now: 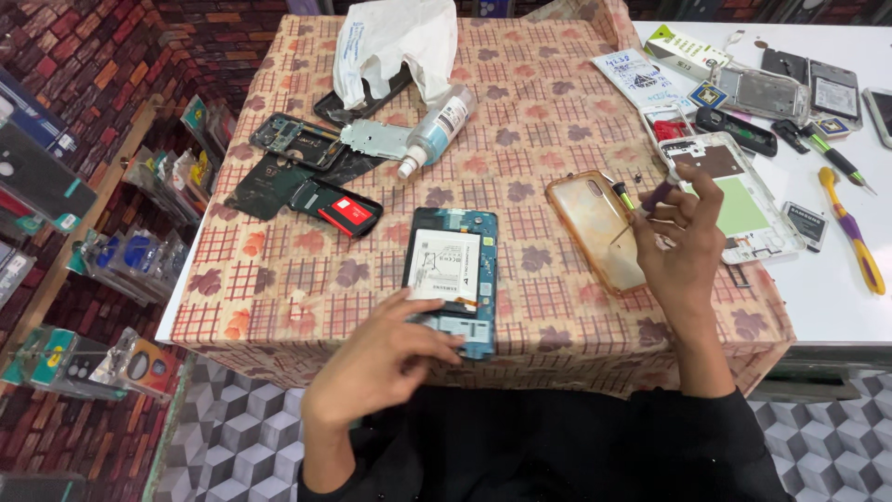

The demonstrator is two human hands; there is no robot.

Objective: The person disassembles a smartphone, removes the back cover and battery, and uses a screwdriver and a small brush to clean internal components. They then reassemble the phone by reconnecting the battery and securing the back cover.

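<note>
An opened blue phone [452, 274] lies back-up on the patterned tablecloth [279, 279], its white battery showing. My left hand [386, 358] rests on the phone's near end, fingers pressing its lower edge. My right hand [683, 242] is raised to the right, pinching a small screwdriver [641, 200] with a dark purple handle. Under that hand lies a clear amber phone case [595, 228].
Phone covers and circuit boards [302, 167], a small squeeze bottle [437, 130] and a white plastic bag [390, 42] sit at the back left. A white tabletop [836, 288] at right holds phone parts, batteries and a yellow-purple tool [850, 228]. Shelves of packaged cases stand at left.
</note>
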